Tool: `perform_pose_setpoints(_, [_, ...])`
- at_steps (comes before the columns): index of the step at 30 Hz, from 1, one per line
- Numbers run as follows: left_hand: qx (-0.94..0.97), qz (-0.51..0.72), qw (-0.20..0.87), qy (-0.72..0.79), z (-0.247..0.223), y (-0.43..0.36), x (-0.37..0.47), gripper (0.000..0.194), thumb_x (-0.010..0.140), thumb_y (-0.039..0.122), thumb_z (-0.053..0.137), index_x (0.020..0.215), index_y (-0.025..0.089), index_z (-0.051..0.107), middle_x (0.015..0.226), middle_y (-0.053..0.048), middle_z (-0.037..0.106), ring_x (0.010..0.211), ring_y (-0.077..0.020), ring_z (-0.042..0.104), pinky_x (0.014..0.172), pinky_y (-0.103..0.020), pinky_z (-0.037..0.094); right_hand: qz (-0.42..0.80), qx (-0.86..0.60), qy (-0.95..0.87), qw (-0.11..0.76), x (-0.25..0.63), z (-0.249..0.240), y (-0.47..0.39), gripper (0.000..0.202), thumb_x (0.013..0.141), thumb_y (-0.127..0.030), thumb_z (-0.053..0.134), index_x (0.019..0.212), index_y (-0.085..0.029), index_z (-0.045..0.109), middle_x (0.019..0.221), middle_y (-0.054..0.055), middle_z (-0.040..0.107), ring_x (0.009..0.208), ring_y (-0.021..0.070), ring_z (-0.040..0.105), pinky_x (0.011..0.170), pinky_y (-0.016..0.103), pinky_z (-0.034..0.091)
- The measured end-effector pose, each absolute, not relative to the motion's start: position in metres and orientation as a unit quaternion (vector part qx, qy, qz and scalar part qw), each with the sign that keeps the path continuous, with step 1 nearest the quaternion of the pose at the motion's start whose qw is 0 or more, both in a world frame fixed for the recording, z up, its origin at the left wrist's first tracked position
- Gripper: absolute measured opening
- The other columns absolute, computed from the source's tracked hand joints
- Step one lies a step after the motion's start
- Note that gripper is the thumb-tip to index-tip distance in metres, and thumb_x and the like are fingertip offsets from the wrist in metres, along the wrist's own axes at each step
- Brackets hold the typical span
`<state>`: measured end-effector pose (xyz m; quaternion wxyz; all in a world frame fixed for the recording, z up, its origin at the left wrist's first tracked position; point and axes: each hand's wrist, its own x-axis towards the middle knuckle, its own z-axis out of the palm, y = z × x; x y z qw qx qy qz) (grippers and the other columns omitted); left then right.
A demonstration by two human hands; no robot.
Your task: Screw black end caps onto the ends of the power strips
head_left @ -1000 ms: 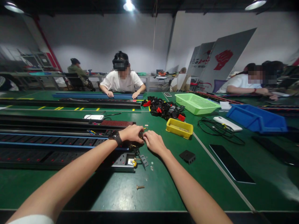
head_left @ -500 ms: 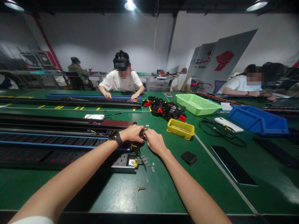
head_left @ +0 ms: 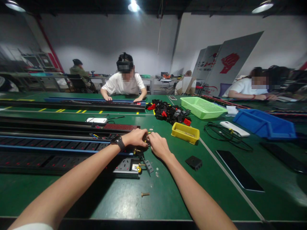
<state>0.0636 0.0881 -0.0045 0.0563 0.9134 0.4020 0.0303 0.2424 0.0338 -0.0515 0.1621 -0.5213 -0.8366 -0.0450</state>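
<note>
My left hand, with a dark watch on the wrist, is closed at the right end of the long power strips. My right hand is closed close beside it, fingertips nearly meeting the left ones. Something small and dark with a bit of yellow shows between the fingers; its kind is mostly hidden. Below them, a blue-edged socket strip and a black socket strip lie side by side. A grey end piece hangs at the black strip's end near yellow wiring. A brass screw lies nearer me.
A black end cap and a dark flat panel lie to the right. Farther back are a yellow bin, a pile of black and red parts, a green basket and a blue bin. A co-worker sits opposite.
My hands stay in almost the same place, with only slight finger movement. Across the table, the co-worker's hands have shifted a little to the left.
</note>
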Motion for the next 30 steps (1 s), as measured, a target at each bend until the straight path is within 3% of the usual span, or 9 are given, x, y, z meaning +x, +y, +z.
perform_pose_setpoints(14, [0.912, 0.026, 0.060, 0.405, -0.0050, 0.0846, 0.0638, 0.051, 0.076, 0.047, 0.072, 0.116, 0.020, 0.055, 0.106, -0.009, 0.073, 0.101, -0.0322, 0.071, 0.081, -0.036, 0.052, -0.007, -0.529, -0.824, 0.203, 0.2429, -0.0549, 0.0333, 0.019, 0.108, -0.027, 0.042, 0.109, -0.023, 0.061, 0.115, 0.007, 0.066, 0.106, 0.0209, 0.058, 0.075, 0.028, 0.044])
perform_pose_setpoints(30, [0.914, 0.014, 0.053, 0.403, -0.0062, 0.0844, 0.0648, 0.053, 0.076, 0.052, 0.073, 0.116, 0.021, 0.058, 0.106, -0.011, 0.072, 0.101, -0.0334, 0.069, 0.081, -0.038, 0.052, 0.003, -0.536, -0.822, 0.194, 0.2452, -0.0593, 0.0351, 0.022, 0.108, -0.028, 0.043, 0.106, -0.023, 0.064, 0.109, 0.007, 0.066, 0.102, 0.0197, 0.060, 0.080, 0.028, 0.046])
